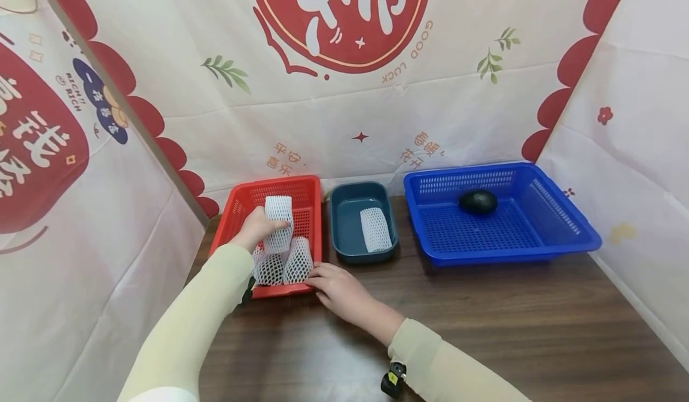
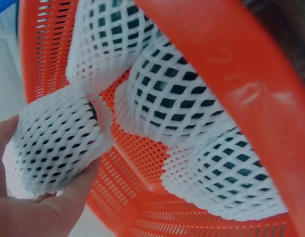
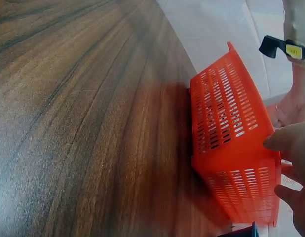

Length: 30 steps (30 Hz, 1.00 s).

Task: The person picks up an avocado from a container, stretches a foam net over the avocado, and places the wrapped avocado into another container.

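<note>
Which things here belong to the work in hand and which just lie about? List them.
In hand:
- left hand grips a white foam-net-wrapped fruit
- red perforated plastic basket with two more netted fruits
- right hand rests at the basket's front corner

Lying about:
- dark teal plastic tub holding a white foam net sleeve
- blue perforated plastic basket holding a dark bare fruit

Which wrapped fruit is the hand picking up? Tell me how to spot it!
Find the red plastic basket at the table's left end. Three fruits in white foam netting sit there; the left hand grips the white net-wrapped fruit. It alone is lifted above the two lying by the near wall.
</note>
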### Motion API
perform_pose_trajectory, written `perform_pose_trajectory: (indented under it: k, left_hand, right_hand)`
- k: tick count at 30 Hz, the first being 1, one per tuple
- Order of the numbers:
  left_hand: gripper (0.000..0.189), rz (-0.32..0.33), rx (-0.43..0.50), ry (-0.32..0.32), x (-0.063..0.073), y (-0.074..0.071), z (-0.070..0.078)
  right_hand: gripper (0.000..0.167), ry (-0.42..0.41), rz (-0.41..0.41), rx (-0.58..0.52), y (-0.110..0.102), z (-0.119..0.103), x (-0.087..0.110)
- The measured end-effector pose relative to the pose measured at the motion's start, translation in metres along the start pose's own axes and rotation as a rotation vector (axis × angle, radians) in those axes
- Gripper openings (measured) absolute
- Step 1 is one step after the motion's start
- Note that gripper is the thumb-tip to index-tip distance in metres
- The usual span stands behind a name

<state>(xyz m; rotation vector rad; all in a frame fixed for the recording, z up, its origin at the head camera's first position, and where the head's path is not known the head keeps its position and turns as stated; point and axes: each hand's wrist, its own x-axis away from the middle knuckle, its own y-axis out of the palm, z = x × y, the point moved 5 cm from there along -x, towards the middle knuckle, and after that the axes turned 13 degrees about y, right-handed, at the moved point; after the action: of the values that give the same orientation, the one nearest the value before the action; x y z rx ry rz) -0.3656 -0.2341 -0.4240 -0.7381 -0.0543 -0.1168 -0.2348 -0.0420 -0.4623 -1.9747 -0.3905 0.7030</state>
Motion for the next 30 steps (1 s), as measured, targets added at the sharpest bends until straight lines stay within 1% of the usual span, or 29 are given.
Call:
perform_pose_trajectory:
  k: [5, 8, 10, 13, 14, 17, 19, 22, 24, 26, 29, 30]
  left_hand:
    - [0.068, -0.034, -0.058, -0.018, -0.010, 0.011, -0.003]
    - [0.069, -0.050, -0.059, -0.042, -0.013, 0.017, -0.004]
    - [0.064, -0.055, -0.025, -0.050, -0.014, 0.021, -0.003]
    - [0.058, -0.077, 0.053, -0.078, -0.016, 0.028, -0.005]
    - [0.056, -0.086, 0.095, -0.090, -0.017, 0.030, -0.006]
    - [0.056, -0.114, 0.174, -0.138, -0.018, 0.037, -0.010]
    - [0.060, -0.131, 0.175, -0.164, -0.019, 0.040, -0.012]
    - [0.065, -0.164, 0.068, -0.163, -0.022, 0.041, -0.013]
    - [0.066, -0.191, 0.007, -0.176, -0.024, 0.041, -0.014]
    - [0.066, -0.223, -0.028, -0.190, -0.025, 0.041, -0.014]
    - [0.064, -0.265, -0.039, -0.232, -0.026, 0.041, -0.014]
    - [0.064, -0.281, -0.056, -0.231, -0.027, 0.041, -0.014]
  right_hand:
    - [0.031, 0.019, -0.017, 0.000, 0.000, -0.001, 0.000]
    - [0.032, 0.028, -0.025, 0.001, 0.000, -0.001, 0.001]
    - [0.031, 0.033, -0.024, 0.003, 0.000, -0.001, 0.001]
    - [0.031, 0.034, -0.017, -0.001, 0.000, -0.002, 0.001]
    - [0.032, 0.034, -0.015, -0.003, -0.001, -0.002, 0.001]
    - [0.032, 0.029, -0.009, -0.009, 0.000, -0.004, 0.002]
    - [0.033, 0.030, -0.009, -0.011, 0.000, -0.004, 0.002]
    - [0.033, 0.034, -0.012, -0.012, 0.001, -0.004, 0.003]
    - [0.033, 0.037, -0.015, -0.008, 0.001, -0.004, 0.003]
    - [0.032, 0.037, -0.017, -0.007, 0.001, -0.004, 0.003]
    - [0.033, 0.038, -0.021, -0.007, 0.000, -0.004, 0.004]
    - [0.033, 0.038, -0.021, -0.006, 0.000, -0.004, 0.004]
